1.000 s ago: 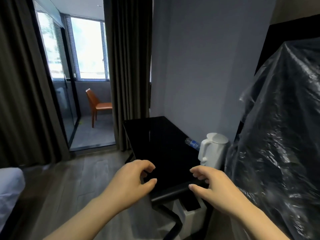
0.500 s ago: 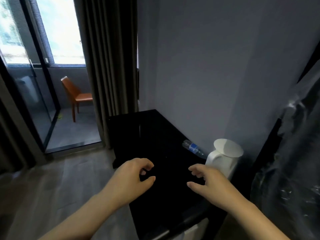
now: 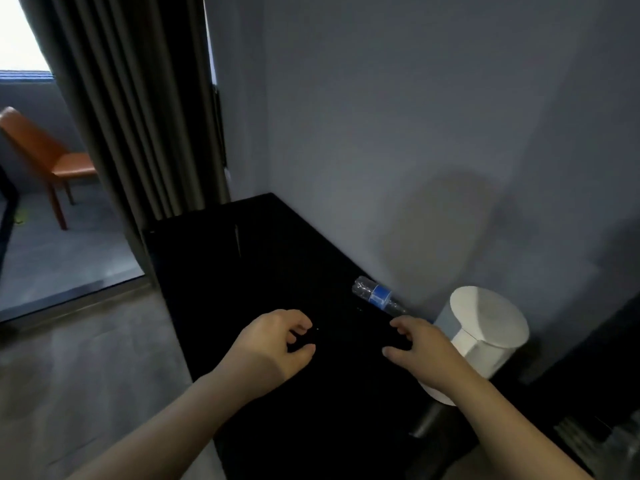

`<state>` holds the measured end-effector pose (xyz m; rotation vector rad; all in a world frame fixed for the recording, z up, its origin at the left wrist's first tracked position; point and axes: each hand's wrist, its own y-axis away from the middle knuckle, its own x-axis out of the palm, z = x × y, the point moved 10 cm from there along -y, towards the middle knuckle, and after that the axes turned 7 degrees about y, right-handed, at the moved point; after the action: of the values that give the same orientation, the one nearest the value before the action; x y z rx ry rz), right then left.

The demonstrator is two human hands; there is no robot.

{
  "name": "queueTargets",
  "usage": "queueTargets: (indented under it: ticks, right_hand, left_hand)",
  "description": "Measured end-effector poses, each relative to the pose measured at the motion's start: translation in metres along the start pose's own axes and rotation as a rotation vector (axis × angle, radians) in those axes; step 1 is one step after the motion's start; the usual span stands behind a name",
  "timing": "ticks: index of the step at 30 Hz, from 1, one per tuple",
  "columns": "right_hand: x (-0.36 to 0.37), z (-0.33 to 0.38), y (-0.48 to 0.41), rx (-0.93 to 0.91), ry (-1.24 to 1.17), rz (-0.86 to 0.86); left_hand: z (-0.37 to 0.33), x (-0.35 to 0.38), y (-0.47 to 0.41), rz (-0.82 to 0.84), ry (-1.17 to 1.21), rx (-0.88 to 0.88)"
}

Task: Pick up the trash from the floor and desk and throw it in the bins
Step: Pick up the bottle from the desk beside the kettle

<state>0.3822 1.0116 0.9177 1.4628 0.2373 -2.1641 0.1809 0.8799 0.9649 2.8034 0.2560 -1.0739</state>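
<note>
The clear, blue-labelled plastic bottle [image 3: 377,297] lies flat, neck pointing toward me. My left hand [image 3: 273,344] and right hand [image 3: 422,351] hover empty, fingers loosely curled.

A white kettle [image 3: 485,336] stands just right of the right grip [image 3: 424,355], close to the grey wall [image 3: 415,133]; its lower left part is hidden. A dark curtain [image 3: 138,126] hangs well ahead of the left grip [image 3: 273,348], a little to its left. Further left, beyond the curtain, an orange chair [image 3: 48,157] stands below a bright window [image 3: 17,32].
</note>
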Motion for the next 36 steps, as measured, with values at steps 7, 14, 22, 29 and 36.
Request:
queueTargets:
  ticks: [7,14,22,29,36]
  right_hand:
    - [0.025,-0.045,-0.117,0.104,0.042,0.116]
    - [0.043,-0.093,-0.200,0.200,0.039,0.163]
    - [0.076,-0.135,-0.251,0.317,0.154,0.240]
    - [0.098,-0.152,-0.270,0.371,0.212,0.264]
    - [0.126,-0.140,-0.261,0.440,-0.061,0.332]
  left_hand:
    - [0.018,-0.001,-0.076,-0.060,-0.067,-0.039]
    - [0.016,0.010,-0.159,-0.063,-0.142,-0.092]
    - [0.058,0.040,-0.219,-0.013,-0.179,-0.186]
    - [0.090,0.054,-0.241,0.013,-0.183,-0.210]
    - [0.099,0.059,-0.245,0.038,-0.158,-0.200]
